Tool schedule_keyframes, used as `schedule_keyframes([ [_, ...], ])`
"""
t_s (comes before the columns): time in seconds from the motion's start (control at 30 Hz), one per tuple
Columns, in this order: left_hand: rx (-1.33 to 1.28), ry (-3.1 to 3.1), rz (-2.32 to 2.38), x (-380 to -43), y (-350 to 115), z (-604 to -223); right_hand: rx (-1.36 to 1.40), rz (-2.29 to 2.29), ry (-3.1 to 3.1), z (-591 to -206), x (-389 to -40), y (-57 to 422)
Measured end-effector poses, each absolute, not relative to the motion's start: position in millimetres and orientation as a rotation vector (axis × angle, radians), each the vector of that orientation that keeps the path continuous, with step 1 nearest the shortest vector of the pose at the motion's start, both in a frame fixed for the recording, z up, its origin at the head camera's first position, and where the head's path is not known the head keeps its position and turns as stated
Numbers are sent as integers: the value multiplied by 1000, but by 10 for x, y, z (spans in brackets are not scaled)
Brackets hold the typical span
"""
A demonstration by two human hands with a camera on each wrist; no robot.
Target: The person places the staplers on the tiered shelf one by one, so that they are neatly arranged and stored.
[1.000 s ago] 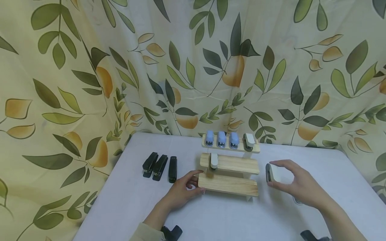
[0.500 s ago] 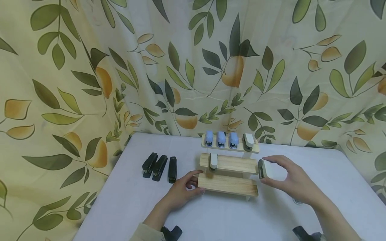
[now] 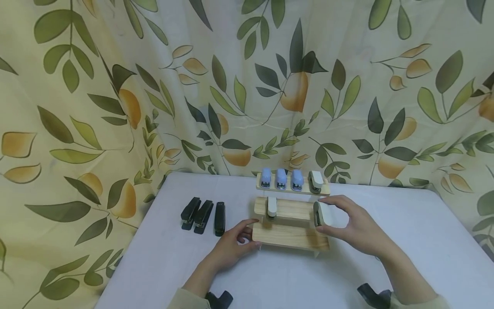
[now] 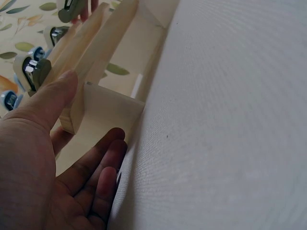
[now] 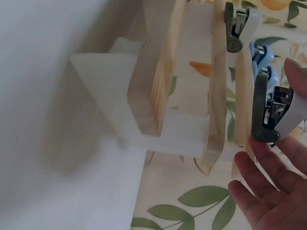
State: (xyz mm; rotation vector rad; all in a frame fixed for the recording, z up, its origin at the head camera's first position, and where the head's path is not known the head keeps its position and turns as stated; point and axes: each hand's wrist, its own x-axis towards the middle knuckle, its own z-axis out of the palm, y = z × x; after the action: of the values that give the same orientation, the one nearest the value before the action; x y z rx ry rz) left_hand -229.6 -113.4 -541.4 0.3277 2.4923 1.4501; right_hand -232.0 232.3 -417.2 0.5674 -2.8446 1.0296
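My right hand (image 3: 356, 227) pinches a white stapler (image 5: 288, 115) with a dark grey-green base, between thumb and fingers. In the head view it is at the right end of the middle step of a three-step wooden stand (image 3: 289, 236); whether it touches the wood I cannot tell. At the left end of the lowest step, my left hand (image 3: 233, 244) grips the board, thumb on it and a finger beneath, the other fingers loosely bent. A second white stapler (image 3: 272, 207) sits toward the middle step's left end. The top step bears several small staplers: blue ones (image 3: 281, 179) and a white one (image 3: 316, 181).
Left of the stand, three black staplers (image 3: 202, 216) lie on the white-covered table (image 3: 146, 274). A leaf-patterned curtain (image 3: 247, 86) hangs behind the table and along its left side. A dark wrist device (image 3: 374, 296) is on the right forearm.
My right hand has carried the white stapler leftward, from beside the stand to the right end of the middle step. The left hand keeps its hold on the lowest step.
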Motion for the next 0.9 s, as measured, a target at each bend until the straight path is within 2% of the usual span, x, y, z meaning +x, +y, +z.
schedule_keyframes([
  [0.9, 356, 2500, 1457, -2295, -1144, -5455, 614, 1212, -2818, -4306, -2479, 1930],
])
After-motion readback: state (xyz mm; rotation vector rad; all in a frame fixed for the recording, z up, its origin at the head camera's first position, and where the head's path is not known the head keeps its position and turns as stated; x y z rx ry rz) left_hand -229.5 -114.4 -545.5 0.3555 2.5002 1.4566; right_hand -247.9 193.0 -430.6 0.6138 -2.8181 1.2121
